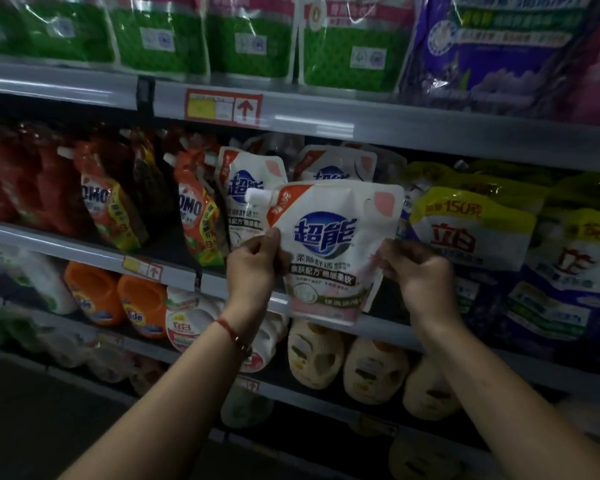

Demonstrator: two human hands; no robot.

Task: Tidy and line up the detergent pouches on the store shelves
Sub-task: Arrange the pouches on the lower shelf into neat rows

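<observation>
Both forearms reach up and forward from the bottom corners. The left hand (253, 268) pinches the left edge of a white detergent pouch (329, 251), fingers curled, a red cord on its wrist. The right hand (420, 271) grips the pouch's right edge, fingers folded over it. The pouch hangs upright in the air in front of the middle shelf (174, 268), spout at top left. Its lower edge covers part of the shelf rail. Behind it, similar white pouches (246, 181) are partly hidden; the dim lower shelves blur.

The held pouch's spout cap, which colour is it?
White, on the spout cap, seen in the head view.
</observation>
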